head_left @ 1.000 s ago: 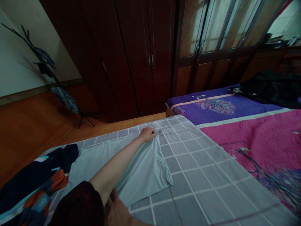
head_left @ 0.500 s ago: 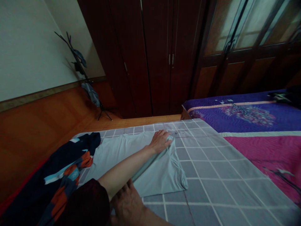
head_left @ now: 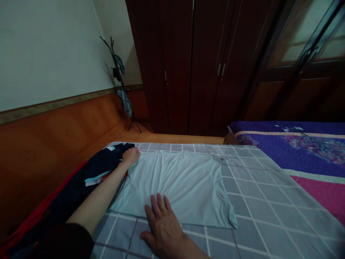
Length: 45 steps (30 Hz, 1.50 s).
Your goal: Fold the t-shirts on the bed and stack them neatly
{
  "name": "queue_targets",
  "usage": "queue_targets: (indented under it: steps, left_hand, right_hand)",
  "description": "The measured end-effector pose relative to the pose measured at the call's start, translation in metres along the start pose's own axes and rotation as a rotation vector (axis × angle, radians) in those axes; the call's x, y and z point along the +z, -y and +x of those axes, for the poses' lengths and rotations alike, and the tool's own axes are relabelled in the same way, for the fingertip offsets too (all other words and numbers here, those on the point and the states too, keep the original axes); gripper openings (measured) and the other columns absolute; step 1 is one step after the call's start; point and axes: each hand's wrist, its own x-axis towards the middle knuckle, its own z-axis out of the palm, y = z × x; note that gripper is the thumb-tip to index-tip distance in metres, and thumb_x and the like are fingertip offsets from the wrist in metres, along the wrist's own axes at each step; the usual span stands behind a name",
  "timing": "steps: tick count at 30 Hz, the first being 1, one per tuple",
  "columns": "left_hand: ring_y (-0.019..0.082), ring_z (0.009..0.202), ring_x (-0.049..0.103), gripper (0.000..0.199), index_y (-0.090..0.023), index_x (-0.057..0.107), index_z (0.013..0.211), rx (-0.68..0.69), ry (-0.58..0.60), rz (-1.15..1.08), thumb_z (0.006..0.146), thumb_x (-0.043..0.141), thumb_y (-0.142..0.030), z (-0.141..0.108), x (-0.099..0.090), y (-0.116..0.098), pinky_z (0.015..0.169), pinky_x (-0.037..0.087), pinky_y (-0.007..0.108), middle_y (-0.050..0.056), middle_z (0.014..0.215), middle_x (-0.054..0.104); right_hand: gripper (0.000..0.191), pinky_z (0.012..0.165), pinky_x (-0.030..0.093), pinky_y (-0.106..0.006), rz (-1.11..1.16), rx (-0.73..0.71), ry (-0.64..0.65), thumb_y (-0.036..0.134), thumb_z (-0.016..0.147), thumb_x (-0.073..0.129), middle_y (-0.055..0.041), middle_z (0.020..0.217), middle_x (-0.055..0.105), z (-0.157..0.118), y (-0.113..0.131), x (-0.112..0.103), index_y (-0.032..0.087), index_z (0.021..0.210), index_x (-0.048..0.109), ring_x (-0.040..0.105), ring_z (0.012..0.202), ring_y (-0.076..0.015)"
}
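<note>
- Right hand [head_left: 165,228], lower centre: one of two hands; fingers spread and released, fingertips resting on the near edge of the cloth.
- Pale garment [head_left: 183,183], centre: one, spread flat and lightly creased on the checked sheet [head_left: 258,205].
- Left hand [head_left: 130,155], left of centre: fingers clenched on the garment's far left corner.
- Dark blue clothing [head_left: 71,190], lower left: striped, bunched against the garment's left end and partly hidden by the left forearm; number of pieces cannot be told. One red cloth [head_left: 44,205] shows along its outer side.
- Bedspread [head_left: 258,136], right: one, purple and pink.
- Coat stand [head_left: 122,82], upper left: one, hung with several items.
- Wardrobe [head_left: 178,72], top centre: three slim handles visible.
</note>
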Motion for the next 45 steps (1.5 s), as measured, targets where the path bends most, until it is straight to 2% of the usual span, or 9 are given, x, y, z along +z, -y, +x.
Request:
queue_targets:
  steps: [6, 9, 16, 20, 27, 32, 36, 40, 45]
  left_hand:
    - [0.021, 0.099, 0.06, 0.031, -0.015, 0.056, 0.115, -0.061, 0.139, -0.022, 0.09, 0.057, -0.034, 0.007, 0.014, 0.014, 0.084, 0.051, 0.042, 0.008, 0.115, 0.059]
    - [0.021, 0.098, 0.06, 0.032, -0.016, 0.056, 0.116, -0.072, 0.188, -0.078, 0.09, 0.056, -0.034, 0.01, 0.019, 0.021, 0.083, 0.052, 0.041, 0.008, 0.115, 0.059]
    - [0.021, 0.097, 0.06, 0.032, -0.015, 0.056, 0.115, -0.041, 0.246, -0.171, 0.09, 0.056, -0.035, 0.011, 0.023, 0.032, 0.082, 0.052, 0.041, 0.008, 0.113, 0.059]
    - [0.021, 0.097, 0.06, 0.032, -0.015, 0.057, 0.115, 0.028, 0.229, -0.189, 0.09, 0.056, -0.034, 0.01, 0.019, 0.036, 0.082, 0.052, 0.04, 0.008, 0.114, 0.059]
    - [0.021, 0.1, 0.059, 0.032, -0.016, 0.055, 0.117, 0.053, 0.07, -0.111, 0.09, 0.056, -0.033, 0.006, 0.019, 0.025, 0.084, 0.051, 0.042, 0.009, 0.117, 0.058]
    - [0.024, 0.111, 0.054, 0.034, -0.017, 0.053, 0.12, 0.186, -0.033, -0.094, 0.09, 0.056, -0.032, -0.02, 0.022, 0.019, 0.093, 0.045, 0.045, 0.01, 0.126, 0.052]
    - [0.023, 0.117, 0.05, 0.031, -0.019, 0.056, 0.117, 0.326, -0.036, -0.113, 0.086, 0.055, -0.023, -0.055, 0.022, 0.032, 0.099, 0.04, 0.036, 0.009, 0.129, 0.051]
    - [0.02, 0.123, 0.046, 0.04, -0.018, 0.045, 0.13, 0.361, -0.08, -0.15, 0.091, 0.047, -0.025, -0.097, 0.026, 0.048, 0.104, 0.037, 0.032, 0.01, 0.135, 0.047]
    - [0.023, 0.129, 0.041, 0.042, -0.018, 0.049, 0.128, 0.367, -0.054, -0.154, 0.089, 0.051, -0.033, -0.14, 0.036, 0.058, 0.106, 0.035, 0.034, 0.01, 0.14, 0.046]
  right_hand:
    - [0.066, 0.113, 0.014, -0.056, -0.059, 0.035, 0.037, 0.052, 0.088, 0.05, -0.0169, 0.152, 0.021, 0.004, -0.004, 0.009, 0.018, 0.143, 0.035, 0.01, 0.14, -0.0362]
    - [0.066, 0.113, 0.014, -0.055, -0.086, 0.051, 0.057, 0.053, 0.088, 0.049, -0.0145, 0.153, 0.02, 0.006, -0.004, 0.011, 0.021, 0.144, 0.034, 0.01, 0.14, -0.0358]
    - [0.062, 0.114, 0.014, -0.053, -0.136, 0.08, 0.101, 0.042, 0.087, 0.054, -0.0115, 0.153, 0.021, 0.01, 0.0, 0.008, 0.023, 0.144, 0.035, 0.011, 0.141, -0.0332]
    - [0.062, 0.113, 0.015, -0.054, -0.157, 0.076, 0.098, 0.042, 0.087, 0.054, -0.0113, 0.152, 0.021, 0.011, -0.002, 0.011, 0.023, 0.144, 0.035, 0.012, 0.14, -0.0332]
    - [0.061, 0.112, 0.019, -0.054, -0.193, 0.051, 0.066, 0.053, 0.09, 0.044, -0.013, 0.151, 0.026, 0.011, -0.001, 0.011, 0.022, 0.142, 0.039, 0.017, 0.139, -0.0341]
    - [0.059, 0.111, 0.024, -0.053, -0.24, 0.039, 0.033, 0.052, 0.09, 0.046, -0.0133, 0.149, 0.031, 0.011, 0.002, 0.01, 0.021, 0.14, 0.043, 0.023, 0.138, -0.0338]
    - [0.057, 0.11, 0.028, -0.054, -0.288, 0.019, 0.011, 0.042, 0.087, 0.055, -0.0131, 0.148, 0.032, 0.012, -0.002, 0.013, 0.022, 0.139, 0.043, 0.024, 0.137, -0.0345]
    - [0.059, 0.108, 0.03, -0.054, -0.346, -0.022, -0.005, 0.036, 0.086, 0.057, -0.0134, 0.148, 0.032, 0.011, -0.006, 0.019, 0.022, 0.141, 0.042, 0.025, 0.137, -0.0357]
    - [0.058, 0.105, 0.035, -0.053, -0.357, -0.059, -0.059, 0.037, 0.085, 0.057, -0.0129, 0.147, 0.035, 0.01, -0.01, 0.018, 0.021, 0.139, 0.043, 0.03, 0.136, -0.0347]
